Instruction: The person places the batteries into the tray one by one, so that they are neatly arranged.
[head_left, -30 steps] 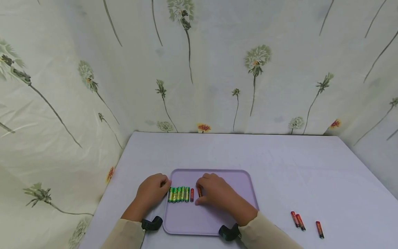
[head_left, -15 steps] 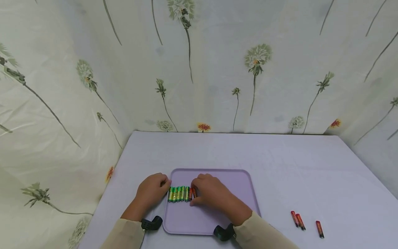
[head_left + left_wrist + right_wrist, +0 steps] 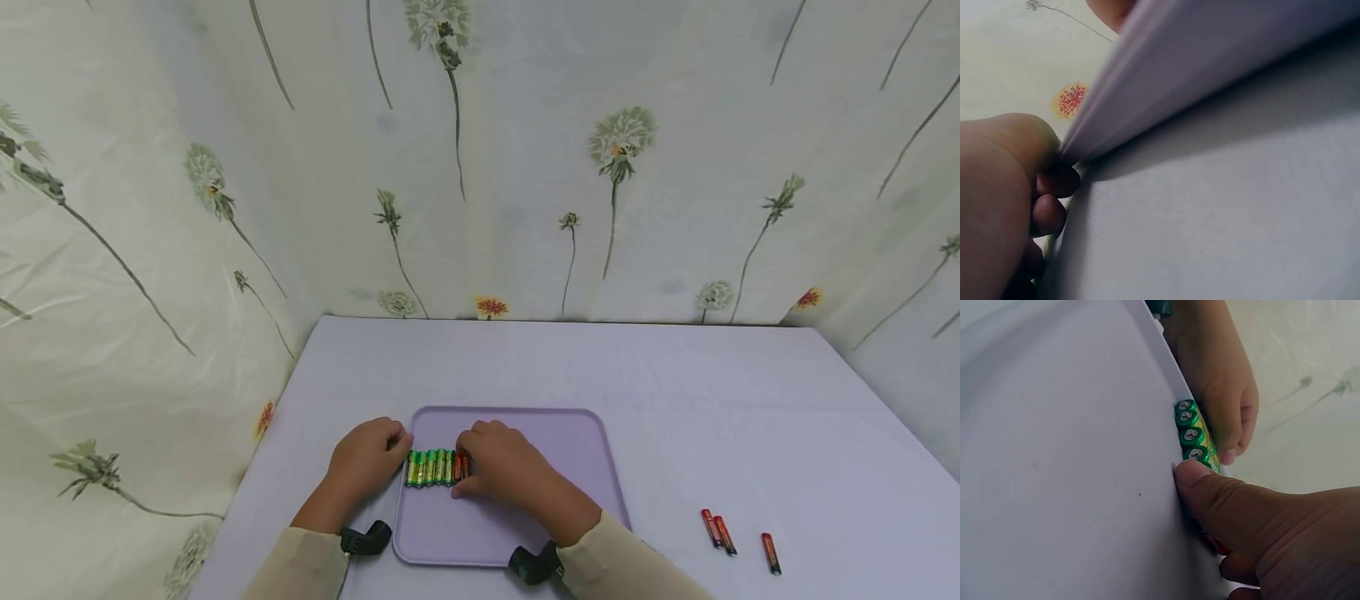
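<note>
A row of several green batteries [image 3: 429, 468] lies at the left side of the purple tray [image 3: 450, 533]. Two red batteries [image 3: 457, 468] continue the row on its right end. My right hand [image 3: 502, 468] pinches the outer red battery between thumb and fingers, the thumb at its near end. In the right wrist view the right thumb [image 3: 1222, 497] covers part of the row, and only a bit of red shows beneath it. My left hand [image 3: 367, 458] grips the tray's left rim, fingers curled beside it; the left thumb [image 3: 1038, 140] meets the rim in the left wrist view.
On the white table [image 3: 660, 400], right of the tray, lie a pair of red batteries [image 3: 718, 532] and a single red battery [image 3: 771, 553]. Floral cloth [image 3: 517, 167] hangs behind the table and along its sides. Each wrist wears a black camera [image 3: 366, 539].
The right hand has moved left with its red battery, pushing the other red one against the green row; the gap between them has closed. The left hand has stayed in place.
</note>
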Motion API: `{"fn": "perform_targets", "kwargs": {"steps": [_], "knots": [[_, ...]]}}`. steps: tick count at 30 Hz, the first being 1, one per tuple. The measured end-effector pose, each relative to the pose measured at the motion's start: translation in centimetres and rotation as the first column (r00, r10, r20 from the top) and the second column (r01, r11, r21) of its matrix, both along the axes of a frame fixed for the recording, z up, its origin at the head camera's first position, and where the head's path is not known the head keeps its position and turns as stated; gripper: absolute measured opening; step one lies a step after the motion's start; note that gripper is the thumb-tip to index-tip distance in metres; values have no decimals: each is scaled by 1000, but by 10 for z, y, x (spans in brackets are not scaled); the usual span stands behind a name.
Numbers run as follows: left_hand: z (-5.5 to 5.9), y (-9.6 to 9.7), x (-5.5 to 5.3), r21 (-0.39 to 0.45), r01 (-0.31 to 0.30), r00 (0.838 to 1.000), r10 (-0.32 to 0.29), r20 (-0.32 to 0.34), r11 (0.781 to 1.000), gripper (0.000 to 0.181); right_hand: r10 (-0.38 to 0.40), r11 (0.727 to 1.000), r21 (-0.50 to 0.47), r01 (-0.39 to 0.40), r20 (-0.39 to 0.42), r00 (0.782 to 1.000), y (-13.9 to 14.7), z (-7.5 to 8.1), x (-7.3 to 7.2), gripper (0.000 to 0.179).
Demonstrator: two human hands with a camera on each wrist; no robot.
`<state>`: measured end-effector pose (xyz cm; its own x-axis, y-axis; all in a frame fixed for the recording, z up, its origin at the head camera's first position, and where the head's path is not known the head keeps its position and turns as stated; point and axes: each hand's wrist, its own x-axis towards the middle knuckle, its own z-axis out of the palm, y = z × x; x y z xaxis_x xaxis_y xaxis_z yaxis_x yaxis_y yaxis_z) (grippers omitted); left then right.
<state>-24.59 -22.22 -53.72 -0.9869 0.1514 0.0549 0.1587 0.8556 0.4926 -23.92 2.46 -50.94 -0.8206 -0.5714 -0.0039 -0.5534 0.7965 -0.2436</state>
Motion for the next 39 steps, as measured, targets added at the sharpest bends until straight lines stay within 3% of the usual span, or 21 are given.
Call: {"fn": "perform_targets", "kwargs": {"steps": [21,39], "knots": [[-3,-1,0,-1,-2,1000,2,-11,1000,35,-16,1000,15,16,8,1000,-2,2,1,56],[-1,0,1,-3,0,1000,0,-10,1000,36,-23,1000,-20,24,48,999,12,1,5,74]]}}
